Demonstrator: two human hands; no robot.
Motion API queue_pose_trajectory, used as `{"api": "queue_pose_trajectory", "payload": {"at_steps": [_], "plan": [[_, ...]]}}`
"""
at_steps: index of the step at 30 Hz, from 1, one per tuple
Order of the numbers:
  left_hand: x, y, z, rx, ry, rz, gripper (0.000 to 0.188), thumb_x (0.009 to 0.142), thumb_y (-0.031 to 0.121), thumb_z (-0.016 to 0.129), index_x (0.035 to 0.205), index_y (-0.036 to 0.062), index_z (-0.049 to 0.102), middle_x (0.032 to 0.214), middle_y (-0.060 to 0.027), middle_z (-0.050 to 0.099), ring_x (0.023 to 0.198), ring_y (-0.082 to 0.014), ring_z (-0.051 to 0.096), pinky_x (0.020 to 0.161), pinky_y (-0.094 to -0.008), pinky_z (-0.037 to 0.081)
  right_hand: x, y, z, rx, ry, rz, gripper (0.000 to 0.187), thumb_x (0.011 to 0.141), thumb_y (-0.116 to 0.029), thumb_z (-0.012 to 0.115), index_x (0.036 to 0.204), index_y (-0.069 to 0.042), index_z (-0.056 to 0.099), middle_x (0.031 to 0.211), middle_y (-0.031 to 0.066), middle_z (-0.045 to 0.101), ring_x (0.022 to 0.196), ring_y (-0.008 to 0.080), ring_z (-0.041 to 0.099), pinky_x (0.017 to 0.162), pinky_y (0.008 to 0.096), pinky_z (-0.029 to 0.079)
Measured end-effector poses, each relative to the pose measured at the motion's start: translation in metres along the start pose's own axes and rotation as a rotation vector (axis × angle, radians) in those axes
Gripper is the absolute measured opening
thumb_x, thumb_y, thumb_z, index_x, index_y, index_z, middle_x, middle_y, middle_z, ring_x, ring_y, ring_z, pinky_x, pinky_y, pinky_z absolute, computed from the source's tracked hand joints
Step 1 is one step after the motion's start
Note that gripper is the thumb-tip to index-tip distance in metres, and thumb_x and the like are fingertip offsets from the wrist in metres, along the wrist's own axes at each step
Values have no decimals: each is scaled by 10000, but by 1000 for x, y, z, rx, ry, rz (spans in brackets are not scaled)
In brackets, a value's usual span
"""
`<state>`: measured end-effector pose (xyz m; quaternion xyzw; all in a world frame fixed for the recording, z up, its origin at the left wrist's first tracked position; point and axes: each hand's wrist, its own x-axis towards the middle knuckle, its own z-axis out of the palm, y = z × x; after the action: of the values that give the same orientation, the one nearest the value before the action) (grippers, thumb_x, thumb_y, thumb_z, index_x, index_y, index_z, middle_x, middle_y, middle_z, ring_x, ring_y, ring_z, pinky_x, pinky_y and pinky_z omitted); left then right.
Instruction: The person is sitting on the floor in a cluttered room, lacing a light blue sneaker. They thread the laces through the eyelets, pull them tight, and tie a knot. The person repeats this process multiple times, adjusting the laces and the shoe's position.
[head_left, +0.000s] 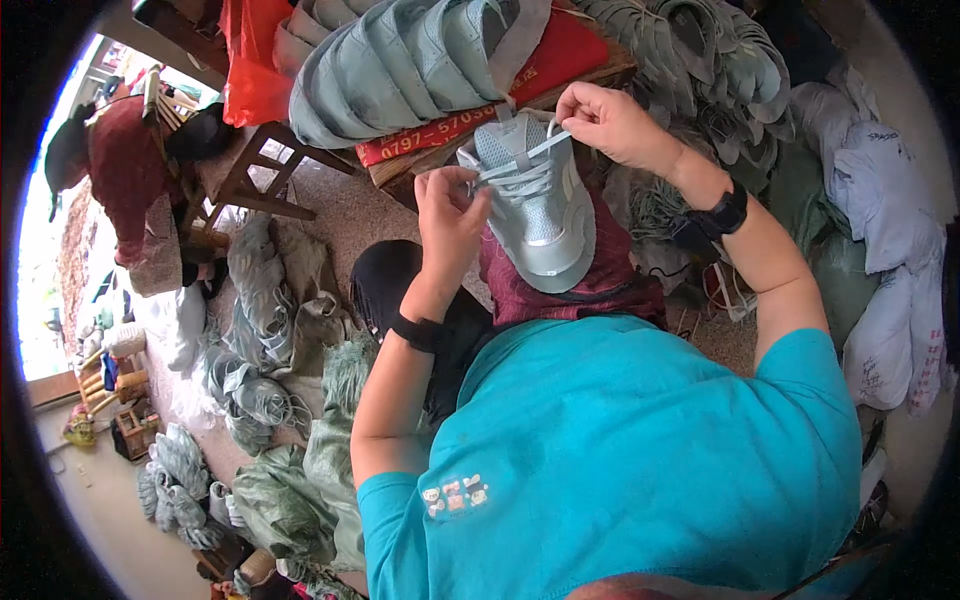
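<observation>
A pale grey-green sneaker upper point(530, 200) rests in front of me over dark red cloth point(625, 270), toe toward my body. A light shoelace point(515, 180) runs across its tongue through the eyelets. My right hand point(615, 125) is closed, pinching the lace near the top right of the shoe opening. On the left edge of the upper, my left hand point(450, 215) has its fingertips pressed together around the lace beside the eyelets. The exact grip of the left fingertips is partly hidden. Each wrist wears a black band.
A row of nested shoe uppers point(400, 75) lies on a red-covered wooden bench point(600, 65) just beyond. More uppers point(700, 60) hang at the far right, near white sacks point(880, 200). At left are a wooden stool point(250, 175), bundled uppers point(250, 390) and green sacks point(285, 505).
</observation>
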<state>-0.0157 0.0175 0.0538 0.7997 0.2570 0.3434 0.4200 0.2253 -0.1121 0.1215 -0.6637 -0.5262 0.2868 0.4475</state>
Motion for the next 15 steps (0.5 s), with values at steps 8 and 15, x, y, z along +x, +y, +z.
{"api": "queue_pose_trajectory", "payload": {"at_steps": [8,15], "plan": [[3,10,1,-22,-17,-13,294,780,11,752,1039,50,616,1007,-36,433,703,-92,447,636,-242,439,-7,-20,8,-91,-135,149,197,914,-152,654,1044,-28,575,745,-35,543,606,30,485,523,214,409],[15,37,-10,114,-165,179,304,745,28,771,1024,76,658,995,-56,453,738,-134,487,664,-259,460,-2,-29,25,-151,-133,153,226,897,-165,664,1060,-36,574,752,5,575,563,69,552,484,252,450]]}}
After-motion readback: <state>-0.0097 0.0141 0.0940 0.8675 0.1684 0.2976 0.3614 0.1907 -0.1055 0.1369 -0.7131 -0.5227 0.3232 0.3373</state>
